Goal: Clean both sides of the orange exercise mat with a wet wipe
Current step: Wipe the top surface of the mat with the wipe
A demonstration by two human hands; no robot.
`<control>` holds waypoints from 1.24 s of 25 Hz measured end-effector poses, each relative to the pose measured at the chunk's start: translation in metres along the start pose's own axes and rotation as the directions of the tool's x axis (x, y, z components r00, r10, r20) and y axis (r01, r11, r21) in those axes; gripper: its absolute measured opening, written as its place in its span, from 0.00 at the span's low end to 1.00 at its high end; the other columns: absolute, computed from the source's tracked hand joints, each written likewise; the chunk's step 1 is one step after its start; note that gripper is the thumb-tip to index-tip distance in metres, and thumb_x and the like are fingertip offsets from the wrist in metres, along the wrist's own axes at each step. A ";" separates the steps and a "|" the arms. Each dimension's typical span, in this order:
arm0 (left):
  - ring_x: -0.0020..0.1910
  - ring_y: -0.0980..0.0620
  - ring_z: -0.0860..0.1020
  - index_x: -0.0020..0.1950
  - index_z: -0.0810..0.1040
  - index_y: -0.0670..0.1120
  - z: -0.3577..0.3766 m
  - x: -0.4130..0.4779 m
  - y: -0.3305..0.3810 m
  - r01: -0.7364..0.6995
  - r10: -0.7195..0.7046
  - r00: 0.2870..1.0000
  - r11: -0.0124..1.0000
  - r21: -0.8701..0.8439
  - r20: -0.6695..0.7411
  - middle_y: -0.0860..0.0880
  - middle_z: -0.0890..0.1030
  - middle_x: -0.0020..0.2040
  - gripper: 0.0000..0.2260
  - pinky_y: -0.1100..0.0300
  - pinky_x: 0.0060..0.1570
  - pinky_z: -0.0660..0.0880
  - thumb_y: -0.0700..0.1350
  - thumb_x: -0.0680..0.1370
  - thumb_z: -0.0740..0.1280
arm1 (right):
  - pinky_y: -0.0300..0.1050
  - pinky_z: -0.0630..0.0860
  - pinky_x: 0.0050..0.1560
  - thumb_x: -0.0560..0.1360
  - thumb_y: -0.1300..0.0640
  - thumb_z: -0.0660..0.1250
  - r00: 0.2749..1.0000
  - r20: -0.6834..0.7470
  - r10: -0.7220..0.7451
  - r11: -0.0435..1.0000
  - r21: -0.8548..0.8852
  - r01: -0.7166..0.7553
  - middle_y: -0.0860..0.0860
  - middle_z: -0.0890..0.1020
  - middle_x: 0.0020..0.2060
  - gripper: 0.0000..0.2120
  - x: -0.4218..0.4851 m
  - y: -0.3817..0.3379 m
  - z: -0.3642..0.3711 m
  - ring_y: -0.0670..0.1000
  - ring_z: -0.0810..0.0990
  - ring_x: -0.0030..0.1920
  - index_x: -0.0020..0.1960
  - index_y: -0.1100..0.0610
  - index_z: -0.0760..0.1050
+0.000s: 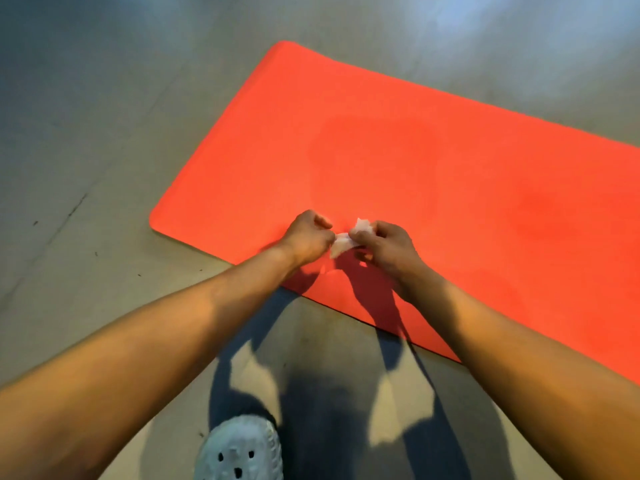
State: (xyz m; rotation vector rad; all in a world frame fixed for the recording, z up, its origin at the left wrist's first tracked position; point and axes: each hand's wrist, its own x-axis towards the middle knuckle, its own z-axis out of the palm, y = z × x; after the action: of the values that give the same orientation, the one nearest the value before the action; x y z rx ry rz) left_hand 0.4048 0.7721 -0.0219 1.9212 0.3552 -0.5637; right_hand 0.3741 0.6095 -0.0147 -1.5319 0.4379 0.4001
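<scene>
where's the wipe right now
In the head view the wipe is pinched between the left hand and right hand, near frame centre, over the near edge of the mat.

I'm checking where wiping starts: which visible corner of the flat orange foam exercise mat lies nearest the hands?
The mat's rounded lower-left corner, beside the left hand; its other visible corner lies much farther away, toward the top.

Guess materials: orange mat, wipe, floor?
Orange mat: likely foam or rubber, matte; even colour, rounded corners, lies flat. Wipe: thin white nonwoven or tissue, by its soft crumpling. Floor: probably smooth concrete, slight sheen, scuffs, a joint line.
</scene>
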 end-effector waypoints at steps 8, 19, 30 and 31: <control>0.47 0.48 0.78 0.50 0.76 0.46 -0.005 0.009 -0.004 -0.047 0.046 0.997 0.999 -0.018 -0.056 0.44 0.80 0.48 0.08 0.53 0.49 0.77 0.35 0.74 0.69 | 0.54 0.84 0.40 0.69 0.79 0.67 0.962 0.117 0.245 0.932 0.244 -0.267 0.65 0.81 0.43 0.16 -0.007 0.007 0.011 0.60 0.82 0.38 0.53 0.64 0.78; 0.54 0.43 0.74 0.51 0.76 0.45 -0.015 0.012 -0.018 -0.268 0.314 0.949 0.792 0.549 0.011 0.43 0.77 0.51 0.06 0.51 0.58 0.72 0.44 0.76 0.65 | 0.44 0.74 0.48 0.71 0.57 0.74 0.897 -0.199 -0.394 0.748 -0.637 0.187 0.49 0.83 0.47 0.10 0.031 0.001 -0.016 0.50 0.80 0.47 0.52 0.53 0.81; 0.73 0.40 0.63 0.68 0.71 0.43 -0.033 -0.003 -0.045 -0.321 0.366 0.917 0.450 0.834 0.155 0.40 0.66 0.73 0.21 0.45 0.69 0.66 0.46 0.75 0.65 | 0.50 0.74 0.61 0.77 0.58 0.58 0.581 0.683 -0.442 0.019 -0.640 0.768 0.57 0.83 0.50 0.16 -0.014 0.057 0.027 0.58 0.79 0.56 0.53 0.62 0.82; 0.76 0.40 0.61 0.71 0.69 0.43 -0.034 -0.004 -0.046 -0.301 0.343 0.928 0.456 0.838 0.147 0.40 0.64 0.76 0.24 0.44 0.72 0.63 0.47 0.76 0.64 | 0.48 0.74 0.64 0.79 0.57 0.56 0.568 0.690 -0.448 -0.021 -0.643 0.765 0.56 0.83 0.54 0.18 -0.007 0.058 0.022 0.58 0.78 0.58 0.58 0.62 0.81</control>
State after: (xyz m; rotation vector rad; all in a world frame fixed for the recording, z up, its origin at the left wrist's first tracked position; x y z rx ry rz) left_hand 0.3867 0.8217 -0.0444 2.8810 -0.3792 -0.4630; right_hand 0.3396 0.6319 -0.0610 -2.5599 -1.0254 0.0743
